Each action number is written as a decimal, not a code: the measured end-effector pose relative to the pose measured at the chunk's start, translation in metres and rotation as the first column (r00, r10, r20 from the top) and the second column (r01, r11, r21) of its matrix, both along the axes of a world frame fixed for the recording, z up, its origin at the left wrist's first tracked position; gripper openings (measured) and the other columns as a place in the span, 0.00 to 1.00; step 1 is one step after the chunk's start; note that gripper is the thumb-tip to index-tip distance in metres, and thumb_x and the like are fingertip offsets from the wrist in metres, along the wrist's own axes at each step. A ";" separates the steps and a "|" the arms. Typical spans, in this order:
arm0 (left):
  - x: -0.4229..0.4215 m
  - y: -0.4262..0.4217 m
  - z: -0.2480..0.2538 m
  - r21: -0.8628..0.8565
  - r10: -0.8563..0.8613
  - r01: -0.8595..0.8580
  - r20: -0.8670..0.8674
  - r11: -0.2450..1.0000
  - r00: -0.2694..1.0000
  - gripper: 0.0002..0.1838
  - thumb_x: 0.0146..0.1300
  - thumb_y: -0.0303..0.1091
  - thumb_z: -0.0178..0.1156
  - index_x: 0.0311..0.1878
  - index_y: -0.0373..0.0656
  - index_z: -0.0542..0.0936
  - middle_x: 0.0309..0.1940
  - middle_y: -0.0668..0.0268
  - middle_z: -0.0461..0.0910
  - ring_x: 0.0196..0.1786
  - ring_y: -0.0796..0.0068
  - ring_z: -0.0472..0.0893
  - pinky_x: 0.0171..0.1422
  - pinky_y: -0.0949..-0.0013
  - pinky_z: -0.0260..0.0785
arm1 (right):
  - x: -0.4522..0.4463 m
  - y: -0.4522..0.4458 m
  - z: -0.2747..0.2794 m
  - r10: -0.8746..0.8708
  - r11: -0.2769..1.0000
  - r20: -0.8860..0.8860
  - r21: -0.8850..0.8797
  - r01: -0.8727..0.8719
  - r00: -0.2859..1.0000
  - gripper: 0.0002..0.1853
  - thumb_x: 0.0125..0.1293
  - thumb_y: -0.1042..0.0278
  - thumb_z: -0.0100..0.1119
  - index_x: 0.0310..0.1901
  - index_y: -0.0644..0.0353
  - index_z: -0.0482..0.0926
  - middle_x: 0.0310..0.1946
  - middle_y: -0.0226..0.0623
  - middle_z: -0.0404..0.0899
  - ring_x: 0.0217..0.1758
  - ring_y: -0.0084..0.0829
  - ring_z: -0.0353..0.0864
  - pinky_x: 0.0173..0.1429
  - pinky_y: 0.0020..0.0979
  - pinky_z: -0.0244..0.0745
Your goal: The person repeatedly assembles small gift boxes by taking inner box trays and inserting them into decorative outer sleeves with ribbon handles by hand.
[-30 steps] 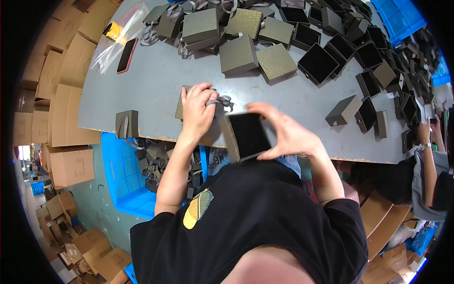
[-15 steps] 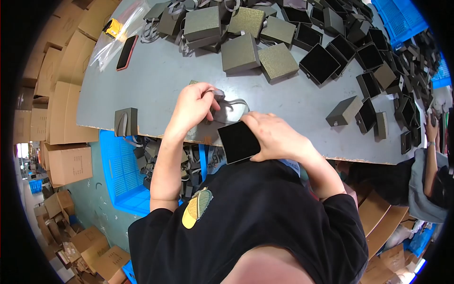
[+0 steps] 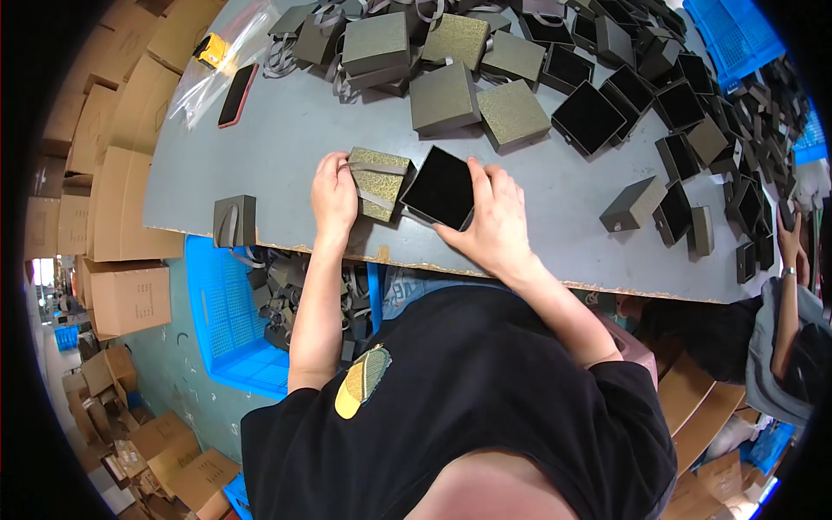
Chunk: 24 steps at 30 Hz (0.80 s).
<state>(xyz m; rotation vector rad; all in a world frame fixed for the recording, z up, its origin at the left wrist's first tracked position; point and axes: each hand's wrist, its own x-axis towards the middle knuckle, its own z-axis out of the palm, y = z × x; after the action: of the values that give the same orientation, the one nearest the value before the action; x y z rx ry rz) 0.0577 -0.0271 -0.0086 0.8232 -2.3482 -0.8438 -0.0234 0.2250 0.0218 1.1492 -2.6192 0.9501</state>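
My left hand (image 3: 334, 198) grips the left side of a small gold-patterned gift box (image 3: 374, 184), its fingers closed at the edge. Loose grey ribbon (image 3: 379, 201) lies across that box's top. Just to its right, an open box with a black lining (image 3: 440, 186) sits tilted, its inside facing up. My right hand (image 3: 494, 217) clasps this black-lined box along its right side, thumb at the lower edge. The two boxes are very close together above the grey table (image 3: 286, 173); whether they touch is hard to tell.
Many grey and gold boxes (image 3: 444, 100) are piled at the back and right. A phone (image 3: 237, 95) and a ribboned box (image 3: 234, 221) lie to the left. Below the table edge stands a blue crate (image 3: 227, 321) of boxes. Another person's arm (image 3: 787, 295) is at far right.
Both hands have moved forward from the table's edge, the right one carrying the black-lined box. The gold box, mostly hidden before, now shows in my left hand, which was handling the ribbon.
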 end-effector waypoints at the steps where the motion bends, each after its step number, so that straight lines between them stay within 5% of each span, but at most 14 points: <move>1: -0.001 0.002 -0.001 -0.015 0.031 -0.031 -0.013 0.999 0.999 0.15 0.72 0.32 0.49 0.55 0.39 0.81 0.51 0.52 0.83 0.56 0.50 0.80 0.63 0.58 0.71 | 0.003 -0.005 -0.003 -0.032 0.999 -0.018 -0.010 0.032 0.999 0.54 0.42 0.51 0.81 0.69 0.66 0.64 0.55 0.50 0.70 0.56 0.48 0.72 0.62 0.46 0.67; 5: -0.003 -0.002 -0.011 0.117 0.094 -0.083 -0.091 0.990 0.991 0.15 0.74 0.33 0.47 0.54 0.40 0.81 0.50 0.52 0.84 0.56 0.50 0.81 0.62 0.58 0.71 | 0.005 -0.007 -0.004 0.083 0.996 0.065 -0.021 -0.082 0.994 0.52 0.43 0.50 0.80 0.68 0.68 0.66 0.52 0.50 0.71 0.55 0.47 0.72 0.62 0.46 0.66; 11: -0.001 0.028 0.013 -0.041 0.118 -0.117 0.037 0.992 0.992 0.15 0.74 0.32 0.47 0.56 0.44 0.80 0.47 0.53 0.86 0.52 0.50 0.84 0.58 0.57 0.74 | -0.007 -0.005 0.001 0.209 0.972 0.030 0.103 -0.211 0.978 0.52 0.42 0.49 0.80 0.67 0.68 0.68 0.52 0.48 0.72 0.55 0.46 0.73 0.62 0.42 0.69; 15: -0.002 0.031 0.007 -0.048 0.023 -0.027 -0.082 0.998 0.996 0.16 0.73 0.31 0.46 0.58 0.45 0.80 0.45 0.54 0.86 0.50 0.49 0.84 0.56 0.55 0.74 | -0.017 -0.003 0.019 0.307 0.924 0.083 0.215 -0.318 0.948 0.53 0.41 0.50 0.81 0.67 0.69 0.67 0.52 0.49 0.72 0.58 0.48 0.73 0.64 0.44 0.70; 18: -0.002 0.038 0.011 -0.020 -0.012 0.013 0.018 1.000 1.000 0.18 0.72 0.32 0.49 0.60 0.46 0.80 0.45 0.54 0.86 0.51 0.50 0.84 0.56 0.54 0.74 | -0.002 -0.011 0.017 0.187 0.968 0.325 0.102 -0.231 0.927 0.53 0.43 0.50 0.81 0.68 0.70 0.66 0.52 0.51 0.71 0.61 0.51 0.72 0.66 0.48 0.70; 20: -0.001 0.056 0.013 -0.005 -0.097 0.097 0.035 0.995 0.995 0.21 0.68 0.35 0.53 0.63 0.46 0.79 0.45 0.54 0.86 0.52 0.50 0.84 0.57 0.54 0.75 | 0.008 -0.022 -0.008 0.242 0.970 0.323 -0.076 -0.230 0.915 0.59 0.51 0.41 0.75 0.75 0.69 0.55 0.64 0.65 0.63 0.66 0.61 0.69 0.69 0.51 0.69; 22: 0.004 0.070 0.024 -0.027 -0.195 0.197 0.063 0.980 0.979 0.27 0.65 0.39 0.59 0.67 0.45 0.75 0.57 0.51 0.80 0.58 0.47 0.80 0.62 0.52 0.72 | 0.013 -0.023 -0.008 0.307 0.946 0.372 -0.224 -0.236 0.876 0.59 0.59 0.38 0.69 0.80 0.61 0.44 0.74 0.74 0.48 0.76 0.69 0.56 0.76 0.52 0.61; 24: 0.011 0.075 0.036 -0.144 -0.255 0.287 0.207 0.947 0.944 0.33 0.60 0.44 0.65 0.68 0.45 0.73 0.63 0.46 0.75 0.60 0.43 0.77 0.63 0.49 0.70 | 0.011 -0.023 -0.014 0.369 0.919 0.370 -0.282 -0.276 0.853 0.57 0.61 0.39 0.67 0.81 0.57 0.44 0.75 0.73 0.47 0.77 0.68 0.54 0.77 0.52 0.58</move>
<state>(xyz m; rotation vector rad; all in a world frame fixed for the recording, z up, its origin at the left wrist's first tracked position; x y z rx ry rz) 0.0691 0.0480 0.0279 0.5317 -2.7009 -0.6807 -0.0125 0.2022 0.0078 1.5019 -2.5624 1.6791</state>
